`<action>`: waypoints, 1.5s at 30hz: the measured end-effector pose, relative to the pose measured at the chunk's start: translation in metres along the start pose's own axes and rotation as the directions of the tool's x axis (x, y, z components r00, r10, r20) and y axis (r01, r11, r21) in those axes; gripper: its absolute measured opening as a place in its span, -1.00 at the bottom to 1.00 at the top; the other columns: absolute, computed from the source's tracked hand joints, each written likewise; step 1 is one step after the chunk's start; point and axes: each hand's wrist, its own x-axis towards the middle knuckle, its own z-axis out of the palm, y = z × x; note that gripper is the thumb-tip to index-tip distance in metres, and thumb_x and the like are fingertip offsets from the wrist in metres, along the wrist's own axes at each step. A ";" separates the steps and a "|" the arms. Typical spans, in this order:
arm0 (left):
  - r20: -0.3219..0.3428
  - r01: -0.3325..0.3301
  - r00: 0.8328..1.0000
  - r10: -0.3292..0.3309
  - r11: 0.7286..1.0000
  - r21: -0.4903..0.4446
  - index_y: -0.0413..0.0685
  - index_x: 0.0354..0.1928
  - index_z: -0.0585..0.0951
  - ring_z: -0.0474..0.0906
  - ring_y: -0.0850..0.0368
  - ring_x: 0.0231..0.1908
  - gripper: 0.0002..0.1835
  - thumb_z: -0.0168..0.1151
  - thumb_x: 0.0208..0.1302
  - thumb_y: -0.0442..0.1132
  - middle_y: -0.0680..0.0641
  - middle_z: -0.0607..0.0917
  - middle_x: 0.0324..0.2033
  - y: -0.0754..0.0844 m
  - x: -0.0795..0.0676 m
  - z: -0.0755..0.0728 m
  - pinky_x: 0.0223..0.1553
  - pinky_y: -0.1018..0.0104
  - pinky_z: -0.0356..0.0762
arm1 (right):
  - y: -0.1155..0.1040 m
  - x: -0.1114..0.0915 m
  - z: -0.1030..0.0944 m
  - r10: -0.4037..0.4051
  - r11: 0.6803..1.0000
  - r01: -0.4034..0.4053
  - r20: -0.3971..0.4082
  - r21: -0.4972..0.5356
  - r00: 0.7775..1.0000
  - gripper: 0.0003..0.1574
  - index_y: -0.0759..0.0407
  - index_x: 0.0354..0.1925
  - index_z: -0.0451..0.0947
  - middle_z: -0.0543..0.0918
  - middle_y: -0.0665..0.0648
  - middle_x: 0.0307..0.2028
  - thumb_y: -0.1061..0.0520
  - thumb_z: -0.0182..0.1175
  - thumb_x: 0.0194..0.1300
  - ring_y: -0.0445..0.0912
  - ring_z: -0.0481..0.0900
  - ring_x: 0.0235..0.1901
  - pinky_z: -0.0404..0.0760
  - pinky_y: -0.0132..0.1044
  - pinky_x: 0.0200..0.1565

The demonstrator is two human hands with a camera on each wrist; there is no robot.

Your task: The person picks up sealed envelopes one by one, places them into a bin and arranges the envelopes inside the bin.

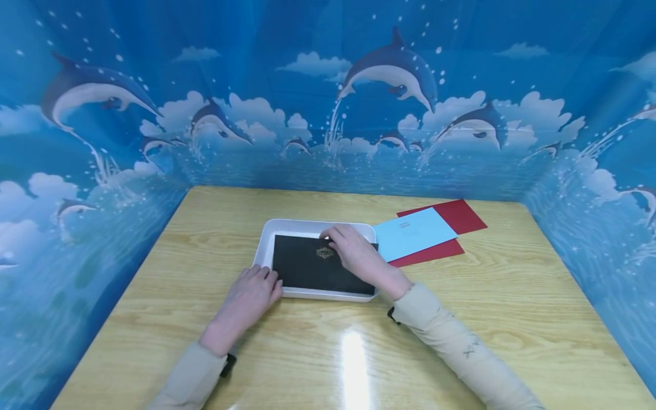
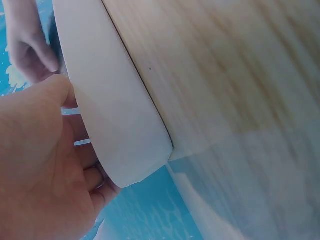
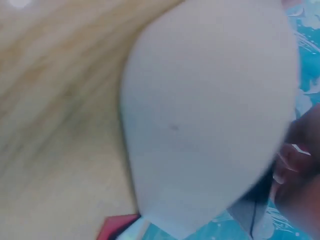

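A shallow white tray (image 1: 328, 295) stands on the wooden table, and a flat black envelope (image 1: 302, 267) with a gold emblem lies in it, its right end up at the tray's edge. My left hand (image 1: 251, 293) holds the tray's near left corner; in the left wrist view its fingers hook over the rim (image 2: 82, 110). Reaching across the envelope, my right hand (image 1: 356, 253) pinches its far edge with bent fingers. In the right wrist view, the tray's outer wall (image 3: 200, 115) hides most of the envelope, and the fingers (image 3: 295, 160) show at the right edge.
Right of the tray, a light blue envelope (image 1: 415, 230) lies over red envelopes (image 1: 461, 216), close against the tray's right end. A blue dolphin-print curtain (image 1: 307, 85) surrounds the table (image 1: 512, 296) at the back and sides.
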 end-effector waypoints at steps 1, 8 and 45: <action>0.001 0.008 1.000 -0.008 1.000 -0.003 -0.14 -0.46 0.53 0.34 0.02 -0.48 -0.80 0.20 0.34 -0.24 -0.02 0.44 -0.57 0.000 0.000 0.000 -0.38 0.17 0.40 | 0.001 -0.001 0.002 0.000 1.000 0.000 0.016 -0.006 1.000 -0.71 0.18 0.10 0.55 0.62 0.13 -0.06 0.29 0.16 0.45 0.03 0.59 0.03 0.56 -0.13 0.12; 0.031 0.028 0.999 -0.028 1.000 -0.004 -0.17 -0.40 0.58 0.37 0.01 -0.45 -0.81 0.19 0.36 -0.23 -0.04 0.48 -0.54 0.001 0.001 0.000 -0.33 0.14 0.44 | 0.003 -0.006 0.007 0.053 0.997 -0.043 0.138 -0.069 0.989 -0.61 0.17 0.22 0.54 0.61 0.16 0.00 0.23 0.18 0.46 0.02 0.58 0.04 0.58 -0.13 0.10; 0.046 0.020 0.999 -0.021 1.000 0.018 -0.16 -0.40 0.58 0.32 0.05 -0.46 -0.80 0.19 0.37 -0.22 -0.02 0.47 -0.55 0.001 0.001 -0.001 -0.34 0.17 0.43 | 0.128 -0.097 -0.057 0.428 0.895 -0.369 0.251 -0.249 0.868 -0.38 0.23 0.41 0.38 0.33 0.40 0.42 0.18 0.19 0.44 0.33 0.27 0.40 0.39 0.24 0.27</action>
